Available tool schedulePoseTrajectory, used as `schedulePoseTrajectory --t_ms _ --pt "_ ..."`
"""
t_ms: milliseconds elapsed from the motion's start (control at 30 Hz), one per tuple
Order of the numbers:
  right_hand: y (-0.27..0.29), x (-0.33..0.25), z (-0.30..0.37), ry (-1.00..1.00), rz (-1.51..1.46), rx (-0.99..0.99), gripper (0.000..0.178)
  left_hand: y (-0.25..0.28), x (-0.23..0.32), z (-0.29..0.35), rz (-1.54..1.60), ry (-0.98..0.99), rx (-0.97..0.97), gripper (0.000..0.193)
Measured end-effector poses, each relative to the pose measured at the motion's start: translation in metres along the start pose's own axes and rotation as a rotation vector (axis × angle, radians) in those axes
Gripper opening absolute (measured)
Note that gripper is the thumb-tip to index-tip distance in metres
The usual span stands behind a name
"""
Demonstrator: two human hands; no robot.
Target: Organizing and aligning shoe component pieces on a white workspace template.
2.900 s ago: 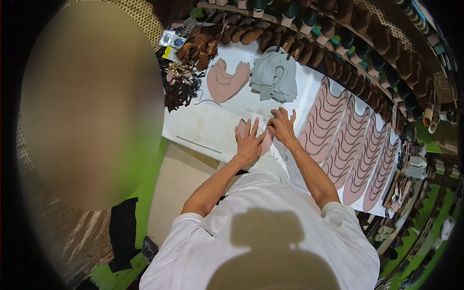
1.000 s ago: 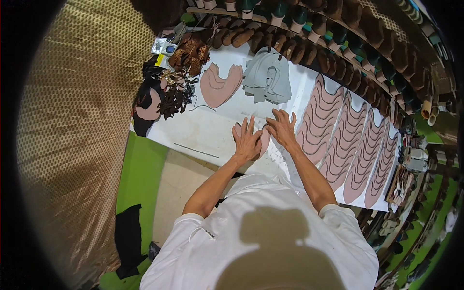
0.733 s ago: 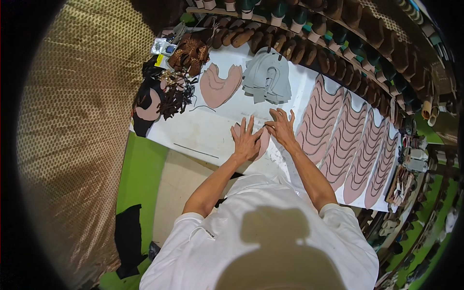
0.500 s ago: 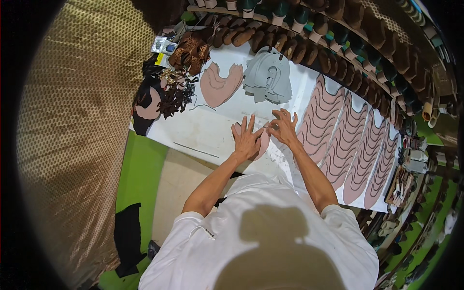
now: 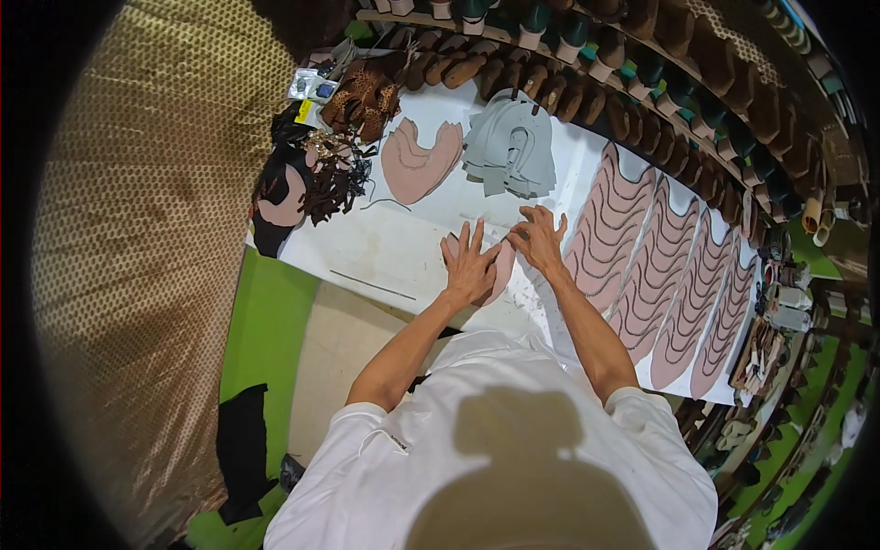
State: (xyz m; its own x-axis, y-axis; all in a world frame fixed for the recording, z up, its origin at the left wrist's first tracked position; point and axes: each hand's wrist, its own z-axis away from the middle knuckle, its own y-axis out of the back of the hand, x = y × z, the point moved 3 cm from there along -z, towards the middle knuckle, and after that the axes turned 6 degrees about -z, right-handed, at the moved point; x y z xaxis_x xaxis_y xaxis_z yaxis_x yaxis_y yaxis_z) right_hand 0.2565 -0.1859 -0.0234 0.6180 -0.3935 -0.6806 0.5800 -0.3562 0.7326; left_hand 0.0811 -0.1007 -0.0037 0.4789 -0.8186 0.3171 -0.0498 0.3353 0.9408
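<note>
My left hand (image 5: 470,272) lies with its fingers spread on a pink, curved shoe-upper piece (image 5: 502,271), holding it against the white table. Much of that piece is hidden beneath the palm. At its top right edge my right hand (image 5: 541,242) has thumb and forefinger drawn together, the other fingers raised and bent. Whatever is between those fingertips is too small to make out. Beyond my hands sits a stack of grey cut pieces (image 5: 513,147). Left of it are a few overlapping pink pieces (image 5: 422,163).
Overlapping rows of pink pieces with dark edges (image 5: 610,240) cover the table's right side. A thin dark strip (image 5: 371,284) lies near the front edge. Dark scraps and straps (image 5: 335,183) pile up at the far left. Shelves of shoes and shoe lasts (image 5: 587,101) line the back.
The thin dark strip seen between my hands no longer shows. My right fingertips have shifted slightly along the piece's top edge; my left hand stays in place.
</note>
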Motion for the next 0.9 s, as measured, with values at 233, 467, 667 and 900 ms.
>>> schedulePoseTrajectory --t_ms 233,467,667,900 --pt "-0.001 -0.001 -0.001 -0.007 0.023 0.020 0.020 -0.002 0.000 0.000 0.007 -0.005 0.016 0.049" --pt "-0.002 -0.003 -0.004 -0.019 0.039 0.060 0.018 -0.004 0.001 0.002 0.000 -0.012 0.034 0.050" --pt "0.004 -0.012 -0.005 -0.119 0.037 0.076 0.017 -0.005 0.003 0.002 -0.013 -0.013 0.031 0.053" --pt "0.013 -0.022 0.017 0.197 0.101 0.141 0.020 -0.007 0.002 0.003 -0.005 0.001 0.022 0.057"
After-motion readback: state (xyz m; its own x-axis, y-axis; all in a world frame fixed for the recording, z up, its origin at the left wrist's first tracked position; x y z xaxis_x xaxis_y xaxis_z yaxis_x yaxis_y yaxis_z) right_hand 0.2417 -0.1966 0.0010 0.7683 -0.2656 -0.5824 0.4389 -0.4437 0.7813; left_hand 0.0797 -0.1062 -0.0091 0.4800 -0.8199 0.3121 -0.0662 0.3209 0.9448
